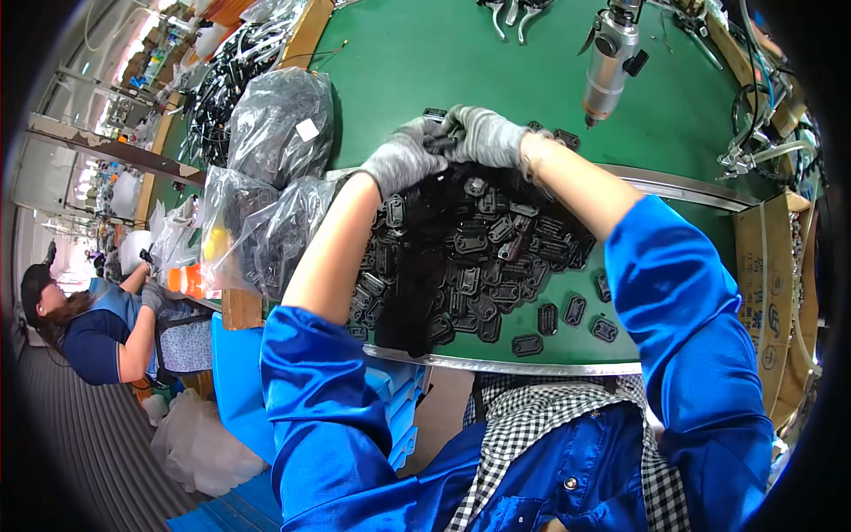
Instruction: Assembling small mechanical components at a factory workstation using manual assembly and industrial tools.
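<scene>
1. Now the left grip (403, 161) and right grip (486, 137) meet, both clamped on a small black part (434, 115), at the pile's (470, 241) far edge.
2. Looks light, stiff, probably slick: pinch its long sides.

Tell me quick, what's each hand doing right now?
Left hand: closed, holding a small black part.
Right hand: curled close beside it; whether it grips anything can't be told.
</scene>
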A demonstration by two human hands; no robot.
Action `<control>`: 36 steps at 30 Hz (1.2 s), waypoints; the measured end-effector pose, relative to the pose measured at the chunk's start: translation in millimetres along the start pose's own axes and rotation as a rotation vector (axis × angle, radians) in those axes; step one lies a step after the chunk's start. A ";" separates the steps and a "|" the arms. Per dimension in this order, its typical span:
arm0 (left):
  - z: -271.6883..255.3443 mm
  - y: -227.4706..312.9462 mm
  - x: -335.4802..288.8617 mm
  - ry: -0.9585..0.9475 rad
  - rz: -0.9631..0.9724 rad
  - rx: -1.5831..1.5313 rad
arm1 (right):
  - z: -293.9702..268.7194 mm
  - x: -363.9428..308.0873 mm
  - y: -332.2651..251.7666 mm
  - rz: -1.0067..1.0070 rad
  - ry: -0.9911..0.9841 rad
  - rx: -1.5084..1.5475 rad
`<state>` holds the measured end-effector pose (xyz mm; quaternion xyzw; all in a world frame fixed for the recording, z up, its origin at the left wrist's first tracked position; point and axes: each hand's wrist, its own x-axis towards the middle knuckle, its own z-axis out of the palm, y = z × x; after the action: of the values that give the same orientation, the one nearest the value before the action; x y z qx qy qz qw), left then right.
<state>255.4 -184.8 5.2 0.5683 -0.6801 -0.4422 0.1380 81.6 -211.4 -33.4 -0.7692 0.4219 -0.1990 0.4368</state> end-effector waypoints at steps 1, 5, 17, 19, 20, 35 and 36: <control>6.0 4.6 -15.0 0.024 0.038 -0.009 | 3.0 -14.0 -7.3 -0.019 0.026 -0.009; 18.3 -1.2 -74.1 0.100 0.206 0.368 | 2.8 -81.8 -45.9 -0.192 0.053 -0.143; -12.8 -2.2 8.0 0.347 -0.156 0.734 | -40.9 -82.3 -5.7 0.314 0.312 -0.691; -2.2 -2.4 32.4 0.345 -0.232 0.684 | -46.2 -75.6 -15.9 0.434 0.227 -0.712; 4.3 -0.7 41.6 0.343 -0.311 0.637 | -51.0 -74.4 -17.1 0.550 0.141 -0.728; 32.0 14.6 67.7 0.065 -0.053 0.510 | -37.9 -45.6 14.2 0.327 0.028 -0.342; 33.9 21.0 66.1 0.058 0.003 0.450 | -35.4 -48.6 12.8 0.365 0.008 -0.394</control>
<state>197.4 -229.7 -19.1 0.5961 -0.7582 -0.2626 0.0281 24.2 -192.6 -22.0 -0.7498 0.5859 -0.0341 0.3055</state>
